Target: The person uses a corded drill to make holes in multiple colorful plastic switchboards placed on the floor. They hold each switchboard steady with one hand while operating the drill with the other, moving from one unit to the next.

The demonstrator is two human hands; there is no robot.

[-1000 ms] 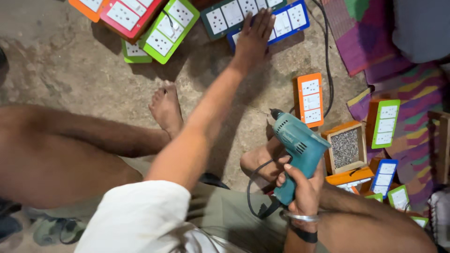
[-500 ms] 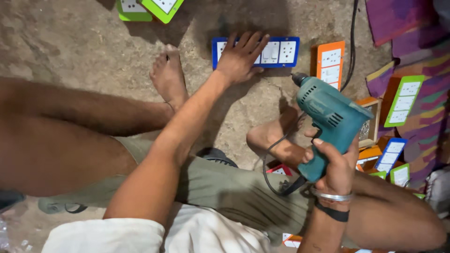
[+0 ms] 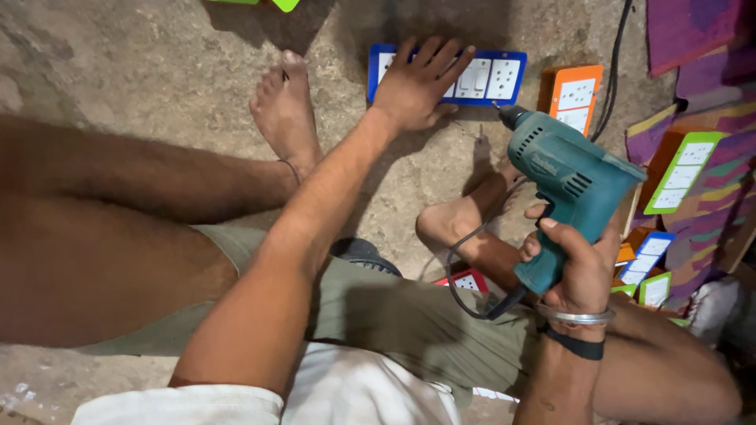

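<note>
Down on the rough, grey stone floor [image 3: 142,71] sits a person with bare legs and bare feet. Only the head view shows this.

The left hand [image 3: 417,83] reaches far forward. Its fingers are spread out flat and press on a long blue switch board [image 3: 492,79]. That board is a flat rectangle with a smooth blue rim and white squares for switches and plug holes. It lies on the floor just past the bare left foot [image 3: 285,118].

The right hand [image 3: 579,264] is wrapped tight around the grip of a blue-green electric drill [image 3: 563,185]. The drill looks like hard plastic with little air slots, and its dark metal tip points toward the near right corner of the blue board. A black cord [image 3: 465,283] loops down from the grip. A shiny bangle [image 3: 576,316] and a black band sit on the wrist.

Next to the blue board leans an orange board [image 3: 575,94], close to the drill tip. More boards with green, blue and orange rims crowd the right edge beside a striped cloth [image 3: 713,47]. A small red board [image 3: 468,279] peeks out by the right leg. The floor to the left is bare and bumpy, with open room there.
</note>
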